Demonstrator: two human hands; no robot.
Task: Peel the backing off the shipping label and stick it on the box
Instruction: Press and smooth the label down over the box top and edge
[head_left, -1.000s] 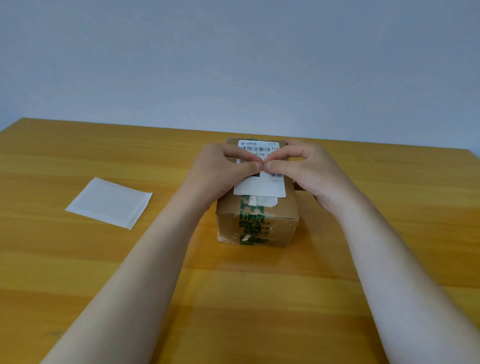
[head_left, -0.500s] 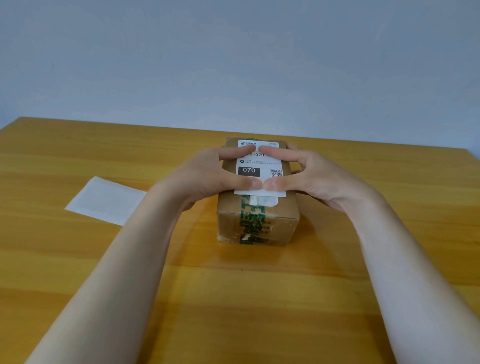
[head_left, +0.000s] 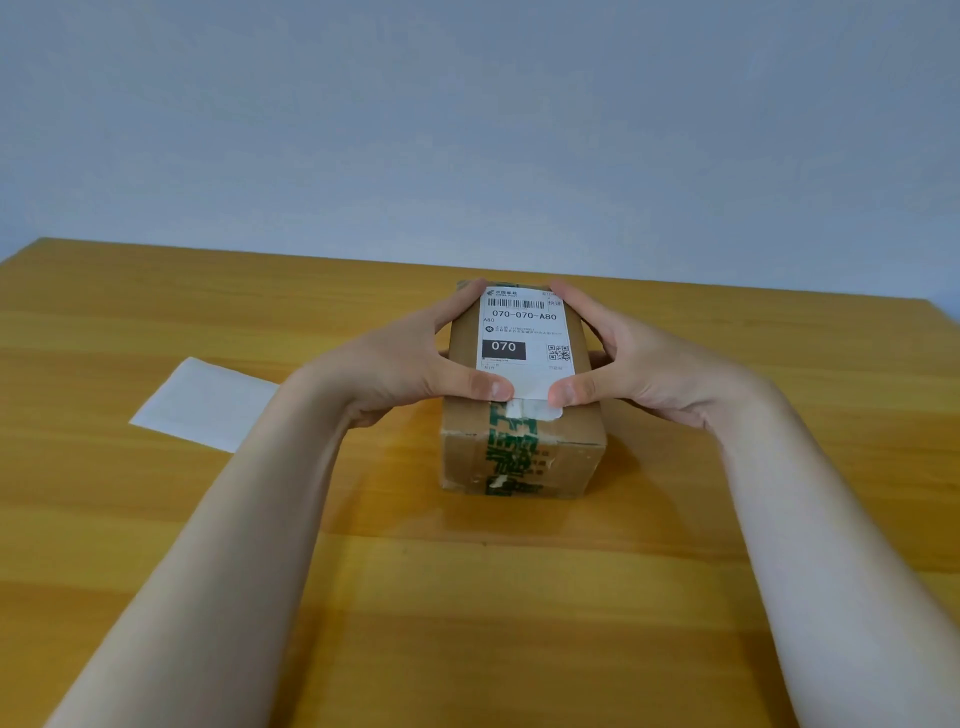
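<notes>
Cardboard box w/ label betw. both hands' fingers.

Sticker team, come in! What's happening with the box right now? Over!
Left hand and right hand spread open, thumbs pressing white printed shipping label flat on brown cardboard box. Peeled white backing sheet lies aside. Nothing blocking.

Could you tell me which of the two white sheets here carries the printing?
The shipping label on top of the box, between both thumbs; the backing sheet on the table is blank.
</notes>
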